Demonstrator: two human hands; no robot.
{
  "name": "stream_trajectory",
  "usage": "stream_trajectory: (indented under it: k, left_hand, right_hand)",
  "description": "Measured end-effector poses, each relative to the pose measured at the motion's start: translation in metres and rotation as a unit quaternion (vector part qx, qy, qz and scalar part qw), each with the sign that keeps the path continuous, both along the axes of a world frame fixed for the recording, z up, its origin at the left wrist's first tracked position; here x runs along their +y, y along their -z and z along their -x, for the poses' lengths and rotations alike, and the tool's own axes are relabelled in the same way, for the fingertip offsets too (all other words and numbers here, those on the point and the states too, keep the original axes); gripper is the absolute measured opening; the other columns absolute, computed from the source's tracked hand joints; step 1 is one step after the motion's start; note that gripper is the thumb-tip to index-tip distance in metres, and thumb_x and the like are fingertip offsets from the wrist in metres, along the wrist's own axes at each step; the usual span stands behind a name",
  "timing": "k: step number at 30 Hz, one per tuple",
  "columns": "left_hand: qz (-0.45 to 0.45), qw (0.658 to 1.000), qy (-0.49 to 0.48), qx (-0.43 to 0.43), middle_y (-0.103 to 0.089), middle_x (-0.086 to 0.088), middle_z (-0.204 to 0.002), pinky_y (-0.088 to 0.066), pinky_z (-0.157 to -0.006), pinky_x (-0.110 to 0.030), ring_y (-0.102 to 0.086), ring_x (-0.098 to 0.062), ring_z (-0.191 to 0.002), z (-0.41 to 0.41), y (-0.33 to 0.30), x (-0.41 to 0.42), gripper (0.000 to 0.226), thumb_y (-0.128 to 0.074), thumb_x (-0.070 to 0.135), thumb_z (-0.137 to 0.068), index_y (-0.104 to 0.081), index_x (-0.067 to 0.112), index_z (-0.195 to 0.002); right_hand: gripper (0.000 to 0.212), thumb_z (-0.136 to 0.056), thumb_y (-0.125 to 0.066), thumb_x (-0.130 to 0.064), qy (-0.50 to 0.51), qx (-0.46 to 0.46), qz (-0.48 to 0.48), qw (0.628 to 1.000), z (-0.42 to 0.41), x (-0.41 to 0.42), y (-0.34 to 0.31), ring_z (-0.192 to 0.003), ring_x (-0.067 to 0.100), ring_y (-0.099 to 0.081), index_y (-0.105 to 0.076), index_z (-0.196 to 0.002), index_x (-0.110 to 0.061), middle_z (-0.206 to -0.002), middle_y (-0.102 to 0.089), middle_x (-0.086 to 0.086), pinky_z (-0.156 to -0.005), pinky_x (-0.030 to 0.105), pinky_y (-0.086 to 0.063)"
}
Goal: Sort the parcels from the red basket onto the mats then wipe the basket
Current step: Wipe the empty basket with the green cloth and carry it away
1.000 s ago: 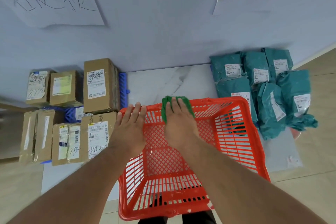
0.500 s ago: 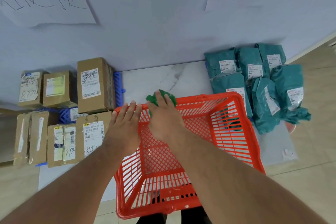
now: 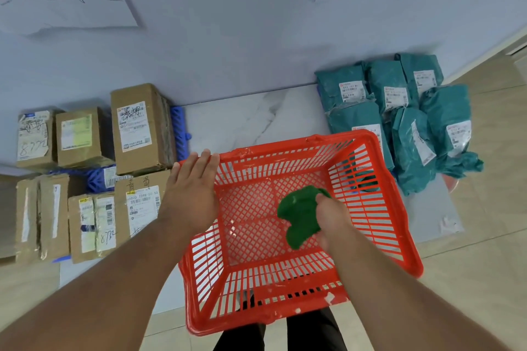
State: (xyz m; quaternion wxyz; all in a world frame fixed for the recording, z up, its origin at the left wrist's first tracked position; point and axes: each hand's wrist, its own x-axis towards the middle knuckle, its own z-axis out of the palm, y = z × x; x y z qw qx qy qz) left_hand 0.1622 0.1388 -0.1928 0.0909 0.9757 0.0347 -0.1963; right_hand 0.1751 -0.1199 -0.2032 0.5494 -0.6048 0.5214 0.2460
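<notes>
1. Nearest to you, the red basket [image 3: 299, 310] sits on the floor and holds no parcels, so by the look of it the sorting half of the task is done.
2. Your right hand [image 3: 332, 215] is down inside the basket, fingers curled shut around a bunched green cloth [image 3: 299, 215], which is pressed near the mesh bottom toward the right wall. You are in the wiping step.
3. Your left hand [image 3: 189, 196] lies flat and open, fingers straight, on the basket's left rim near its far left corner; it grips nothing and only steadies the basket.
4. White flecks show on the near wall and near rim, so I judge those parts not yet wiped; the side walls and rim probably remain too.
5. Farther off on your left, the cardboard boxes [image 3: 134, 128] stand together on the blue mat [image 3: 179, 134], against the wall.
6. Farther off on your right, the teal bags [image 3: 410, 134] are heaped on the grey mat [image 3: 433, 214], touching one another, the nearest just beyond the basket's far right corner.
7. What is left, as far as I can tell, is finishing the wipe.
</notes>
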Motion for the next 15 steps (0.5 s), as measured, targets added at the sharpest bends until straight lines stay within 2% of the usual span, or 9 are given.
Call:
stream_trajectory:
  k: [2,4,6,7,9,10,12,15]
  left_hand:
    - [-0.005,1.000,0.019,-0.021,-0.007,-0.001,-0.177,0.004,-0.130,-0.049,-0.001,-0.024,-0.164,-0.002,0.008,0.007,0.077,-0.043,0.041,-0.104,-0.003,0.026,-0.168]
    - [-0.004,0.999,0.032,-0.034,-0.011,0.000,-0.177,0.005,-0.130,-0.050,-0.003,-0.024,-0.164,0.000,0.015,0.010,0.079,-0.047,0.040,-0.102,-0.005,0.027,-0.168]
    - [0.001,0.998,0.032,-0.049,-0.011,0.000,-0.177,0.005,-0.131,-0.052,-0.002,-0.024,-0.164,0.003,0.022,0.010,0.079,-0.049,0.041,-0.101,-0.007,0.028,-0.168]
    - [0.001,0.998,0.033,-0.056,-0.012,0.000,-0.177,0.005,-0.131,-0.052,-0.002,-0.024,-0.164,0.004,0.025,0.011,0.080,-0.049,0.040,-0.101,-0.008,0.027,-0.168]
    - [0.000,0.997,0.039,-0.071,-0.014,-0.002,-0.176,0.002,-0.131,-0.054,-0.003,-0.025,-0.164,0.005,0.029,0.011,0.081,-0.053,0.037,-0.099,-0.010,0.027,-0.167]
    - [-0.001,0.996,0.040,-0.078,-0.015,-0.002,-0.176,0.002,-0.131,-0.054,-0.004,-0.025,-0.163,0.006,0.031,0.012,0.082,-0.054,0.036,-0.098,-0.011,0.027,-0.167]
    - [-0.003,0.995,0.039,-0.087,-0.017,-0.002,-0.176,0.003,-0.131,-0.054,-0.006,-0.026,-0.163,0.007,0.033,0.013,0.082,-0.056,0.037,-0.098,-0.012,0.028,-0.167]
    - [0.000,0.995,0.038,-0.093,-0.018,-0.001,-0.175,0.004,-0.131,-0.052,-0.005,-0.025,-0.163,0.008,0.037,0.013,0.084,-0.059,0.036,-0.097,-0.012,0.028,-0.167]
  right_hand:
    - [0.025,-0.107,-0.059,-0.018,0.149,0.000,-0.060,0.987,-0.007,-0.004,0.011,-0.096,0.031,-0.072,-0.060,-0.130,-0.010,-0.108,-0.071,0.013,-0.095,0.049,-0.061]
    - [0.030,-0.105,-0.062,-0.023,0.204,-0.023,-0.097,0.974,-0.019,-0.004,0.021,-0.100,0.032,-0.074,-0.065,-0.132,-0.010,-0.117,-0.074,0.014,-0.090,0.047,-0.063]
    - [0.034,-0.103,-0.062,-0.024,0.242,-0.076,-0.125,0.959,-0.038,0.004,0.024,-0.101,0.032,-0.074,-0.066,-0.135,-0.013,-0.127,-0.074,0.016,-0.079,0.045,-0.065]
    - [0.034,-0.103,-0.063,-0.023,0.253,-0.096,-0.130,0.954,-0.048,0.011,0.023,-0.103,0.032,-0.072,-0.065,-0.135,-0.012,-0.128,-0.072,0.016,-0.082,0.046,-0.064]
    - [0.032,-0.103,-0.065,-0.022,0.250,-0.106,-0.134,0.953,-0.063,0.029,0.019,-0.108,0.032,-0.069,-0.062,-0.133,-0.012,-0.126,-0.069,0.014,-0.097,0.053,-0.060]
    - [0.033,-0.102,-0.066,-0.022,0.237,-0.097,-0.148,0.955,-0.067,0.042,0.020,-0.109,0.033,-0.068,-0.061,-0.134,-0.012,-0.125,-0.068,0.014,-0.099,0.053,-0.058]
    - [0.031,-0.103,-0.065,-0.020,0.189,-0.067,-0.196,0.960,-0.063,0.076,0.014,-0.108,0.033,-0.068,-0.061,-0.133,-0.011,-0.122,-0.069,0.015,-0.093,0.050,-0.060]
    - [0.027,-0.106,-0.061,-0.019,0.093,-0.028,-0.264,0.960,-0.044,0.123,0.019,-0.110,0.037,-0.074,-0.066,-0.130,-0.007,-0.120,-0.074,0.016,-0.098,0.050,-0.062]
